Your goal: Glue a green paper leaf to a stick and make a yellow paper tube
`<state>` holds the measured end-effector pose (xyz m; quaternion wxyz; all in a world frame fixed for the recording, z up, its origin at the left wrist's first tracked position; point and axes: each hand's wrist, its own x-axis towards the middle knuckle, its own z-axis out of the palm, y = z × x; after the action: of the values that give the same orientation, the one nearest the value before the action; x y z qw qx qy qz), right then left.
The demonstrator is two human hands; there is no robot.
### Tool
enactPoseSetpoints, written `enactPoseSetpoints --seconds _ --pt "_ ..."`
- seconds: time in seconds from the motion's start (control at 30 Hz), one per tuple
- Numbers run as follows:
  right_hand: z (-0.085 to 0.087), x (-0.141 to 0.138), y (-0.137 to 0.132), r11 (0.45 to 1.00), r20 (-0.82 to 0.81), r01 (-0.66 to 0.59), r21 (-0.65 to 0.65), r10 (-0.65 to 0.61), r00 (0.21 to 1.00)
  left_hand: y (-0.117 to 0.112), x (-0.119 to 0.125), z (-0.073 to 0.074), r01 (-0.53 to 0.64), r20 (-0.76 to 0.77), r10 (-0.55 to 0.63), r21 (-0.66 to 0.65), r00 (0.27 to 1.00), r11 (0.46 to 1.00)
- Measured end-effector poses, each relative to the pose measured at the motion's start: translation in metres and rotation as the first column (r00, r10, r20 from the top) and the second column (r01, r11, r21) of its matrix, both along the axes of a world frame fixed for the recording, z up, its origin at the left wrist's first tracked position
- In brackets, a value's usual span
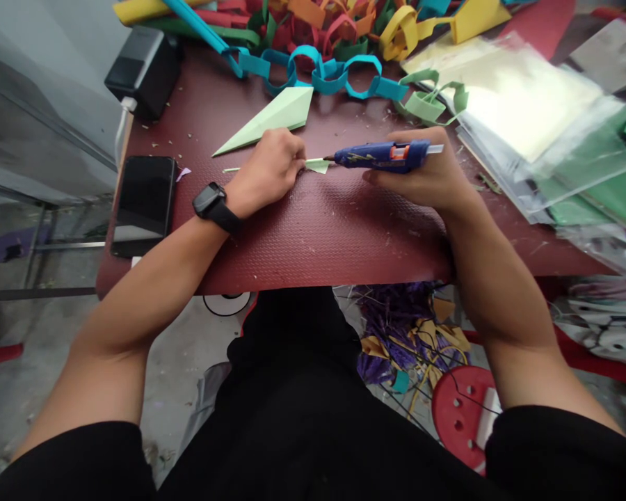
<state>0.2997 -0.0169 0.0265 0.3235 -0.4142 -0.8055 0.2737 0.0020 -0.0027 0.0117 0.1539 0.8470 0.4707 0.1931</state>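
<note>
My right hand (pixel 422 177) is closed around a blue glue gun (pixel 383 156) with an orange trigger, its nozzle pointing left. The nozzle tip meets a small light green paper piece (pixel 318 165) on the dark red table (pixel 318 236). My left hand (pixel 268 170), with a black watch (pixel 213 206) on its wrist, is closed in a pinch on the left end of that paper piece. A thin green stick (pixel 231 169) pokes out to the left of the hand. A light green folded paper triangle (pixel 271 118) lies just behind my left hand.
A black phone (pixel 145 202) lies at the table's left edge, a black box (pixel 143 66) behind it. Coloured paper chains (pixel 323 69) and strips crowd the back. Plastic-wrapped paper sheets (pixel 542 118) are stacked at right. Paper scraps and a red stool (pixel 462 417) sit on the floor.
</note>
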Motion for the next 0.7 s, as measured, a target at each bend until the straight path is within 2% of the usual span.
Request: enactPoseSetpoints --seconds 0.27,0.43,0.7 --pt "-0.002 -0.012 -0.002 0.997 0.054 0.069 -0.031 -0.067 0.996 0.000 0.001 0.001 -0.013 -0.019 0.013 0.000 1.000 1.000" --pt "-0.003 -0.013 -0.002 0.999 0.045 0.032 -0.010 -0.032 0.998 0.002 0.001 -0.003 0.009 0.035 -0.010 0.016 0.999 1.000" --pt "0.001 -0.019 -0.007 0.999 0.124 0.020 -0.047 -0.014 0.992 0.002 0.001 -0.001 -0.017 -0.001 0.017 -0.004 1.000 1.000"
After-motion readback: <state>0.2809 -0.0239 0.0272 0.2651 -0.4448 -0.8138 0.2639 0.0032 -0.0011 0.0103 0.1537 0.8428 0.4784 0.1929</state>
